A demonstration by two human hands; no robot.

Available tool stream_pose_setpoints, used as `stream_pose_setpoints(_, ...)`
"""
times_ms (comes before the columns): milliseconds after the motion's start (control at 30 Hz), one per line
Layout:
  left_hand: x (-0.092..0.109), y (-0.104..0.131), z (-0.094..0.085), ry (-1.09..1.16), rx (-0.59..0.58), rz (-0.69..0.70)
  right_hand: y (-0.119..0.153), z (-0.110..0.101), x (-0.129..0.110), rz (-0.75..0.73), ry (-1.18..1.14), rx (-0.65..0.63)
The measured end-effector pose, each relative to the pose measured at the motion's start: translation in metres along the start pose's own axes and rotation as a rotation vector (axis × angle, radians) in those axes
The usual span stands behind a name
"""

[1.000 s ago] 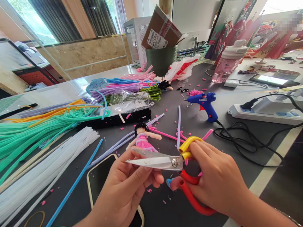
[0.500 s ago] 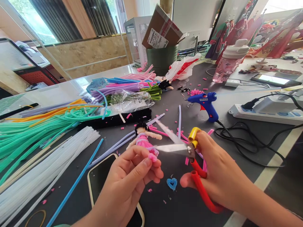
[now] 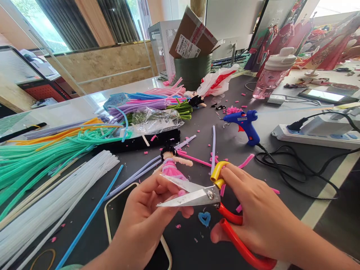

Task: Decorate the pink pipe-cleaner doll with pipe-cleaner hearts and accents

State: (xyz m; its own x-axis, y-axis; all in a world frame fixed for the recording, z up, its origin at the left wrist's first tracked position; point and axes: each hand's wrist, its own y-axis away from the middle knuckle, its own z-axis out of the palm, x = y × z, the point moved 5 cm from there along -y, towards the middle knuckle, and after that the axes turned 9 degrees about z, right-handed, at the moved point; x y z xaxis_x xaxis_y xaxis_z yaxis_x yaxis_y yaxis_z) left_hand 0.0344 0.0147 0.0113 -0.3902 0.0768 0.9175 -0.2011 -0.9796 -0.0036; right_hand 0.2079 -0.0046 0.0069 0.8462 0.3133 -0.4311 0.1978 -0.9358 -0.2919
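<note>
My left hand (image 3: 157, 210) pinches a small pink fuzzy piece (image 3: 182, 192), partly hidden behind the scissor blades. My right hand (image 3: 250, 210) grips scissors (image 3: 209, 193) with one yellow and one red handle. Their blades are parted and reach across the fingertips of my left hand, on either side of the pink piece. Just behind lies a small doll (image 3: 171, 165) with black hair and a pink dress. A blue fuzzy heart (image 3: 204, 218) rests on the dark table below the scissors. Under my left wrist is a phone (image 3: 118, 210).
Green pipe cleaners (image 3: 42, 157) and white ones (image 3: 64, 202) spread across the left. A blue glue gun (image 3: 244, 123) stands at the right, its cord curling towards a power strip (image 3: 317, 135). Farther back are a green bin (image 3: 192, 71) and a pink bottle (image 3: 272, 75).
The scissors have moved left and closer to me, and their blades now straddle the pink piece, less widely spread. My left hand has stayed nearly in place.
</note>
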Motion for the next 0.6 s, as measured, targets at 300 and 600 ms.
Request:
stream_pose_setpoints(300,-0.0012,0.0014,-0.0046,-0.073,-0.001,0.023,0.0003,0.0017,-0.0003,0.036,-0.057,-0.069)
stream_pose_setpoints(600,0.0008,0.002,-0.0021,-0.095,-0.002,0.036,0.0051,0.0016,0.0003,0.082,-0.072,-0.031)
